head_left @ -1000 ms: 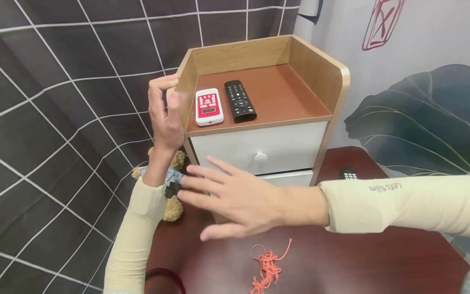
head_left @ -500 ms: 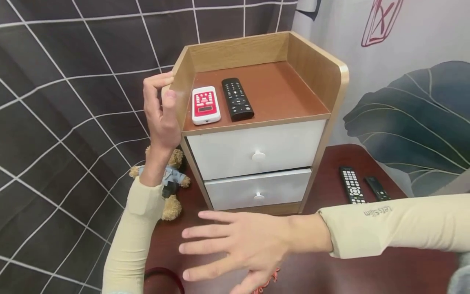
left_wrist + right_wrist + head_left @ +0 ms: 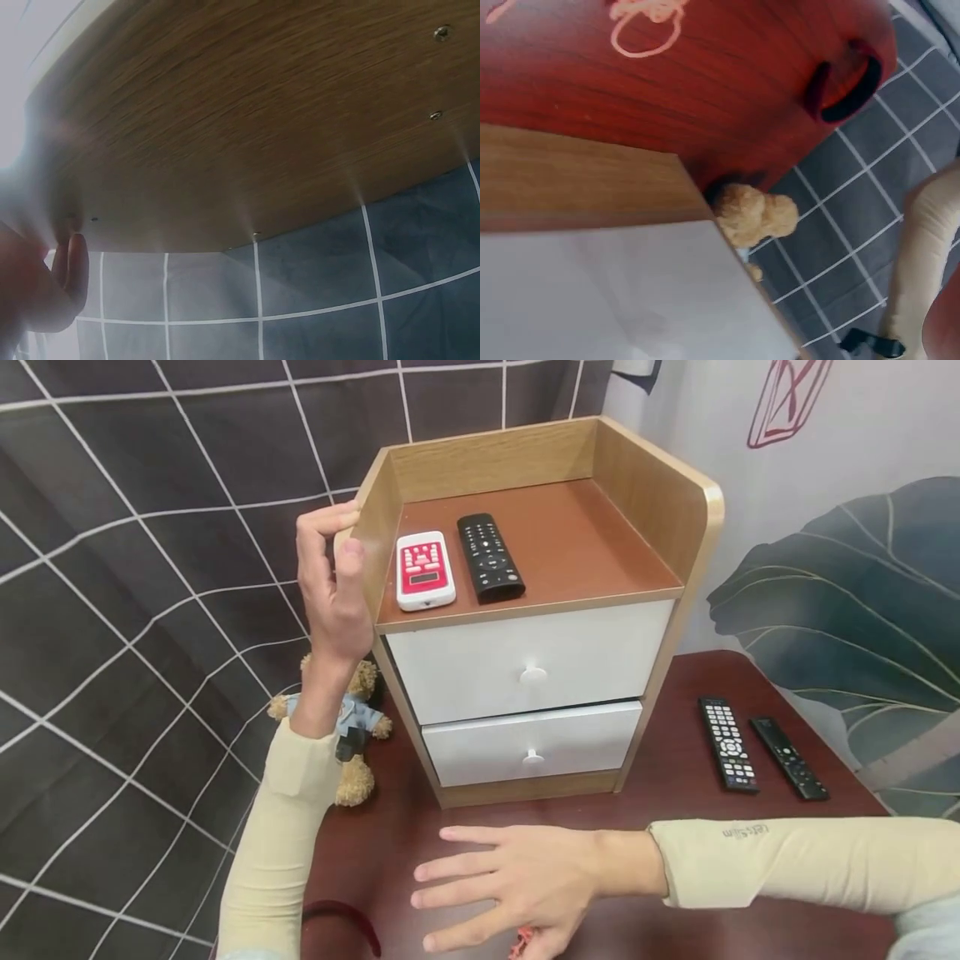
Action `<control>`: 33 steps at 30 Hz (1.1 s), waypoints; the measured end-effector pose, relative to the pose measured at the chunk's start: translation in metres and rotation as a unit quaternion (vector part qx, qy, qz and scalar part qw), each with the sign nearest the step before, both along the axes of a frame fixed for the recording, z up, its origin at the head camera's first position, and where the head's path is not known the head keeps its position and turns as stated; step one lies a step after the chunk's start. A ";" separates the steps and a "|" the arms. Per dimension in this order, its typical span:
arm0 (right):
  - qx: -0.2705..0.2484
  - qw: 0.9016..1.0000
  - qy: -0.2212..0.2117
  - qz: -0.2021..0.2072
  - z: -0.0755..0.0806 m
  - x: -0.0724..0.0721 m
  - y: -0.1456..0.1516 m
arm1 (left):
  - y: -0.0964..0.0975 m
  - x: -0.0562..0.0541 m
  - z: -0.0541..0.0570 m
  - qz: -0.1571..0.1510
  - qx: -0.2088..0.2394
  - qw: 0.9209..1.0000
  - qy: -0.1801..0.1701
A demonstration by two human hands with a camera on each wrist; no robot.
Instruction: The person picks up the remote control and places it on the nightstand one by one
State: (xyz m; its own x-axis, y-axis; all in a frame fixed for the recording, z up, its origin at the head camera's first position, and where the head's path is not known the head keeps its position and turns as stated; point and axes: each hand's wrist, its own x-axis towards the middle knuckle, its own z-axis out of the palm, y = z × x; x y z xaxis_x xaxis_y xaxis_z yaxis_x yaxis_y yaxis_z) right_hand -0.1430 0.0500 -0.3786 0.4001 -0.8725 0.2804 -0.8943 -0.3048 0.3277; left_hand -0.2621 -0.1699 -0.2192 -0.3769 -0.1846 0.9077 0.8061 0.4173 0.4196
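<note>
Cabinet (image 3: 654,497): smooth wood-grain panels; shiny metal screws (image 3: 443,33) in its outer side. Drawer fronts (image 3: 465,672): smooth, slight sheen. On cabinet: black remote (image 3: 491,560), plastic look. Left of cabinet: bear (image 3: 356,781), rough plush. Under cabinet: table (image 3: 382,852), glossy wood look. Behind cabinet: curtain (image 3: 225,452), matt creased cloth.

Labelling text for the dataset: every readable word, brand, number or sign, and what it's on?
"LetsSlim", upside down and slightly soft: right sleeve.
"X"-like mark in a red outline: pale curtain.
Too small to read: keys on the red-and-white remote, the black remote beside it, white-keyed remote, far-right remote.
</note>
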 end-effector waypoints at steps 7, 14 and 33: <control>-0.002 0.999 -0.031 -0.041 -0.040 -0.004 0.020 | 0.003 0.000 -0.003 -0.009 0.005 1.000 -0.014; -0.006 0.994 -0.042 -0.096 -0.080 -0.006 0.043 | -0.003 -0.002 -0.011 -0.007 0.015 1.000 -0.009; -0.109 0.965 -0.114 -0.211 -0.151 -0.042 0.125 | 0.000 0.003 0.000 -0.005 0.004 1.000 -0.012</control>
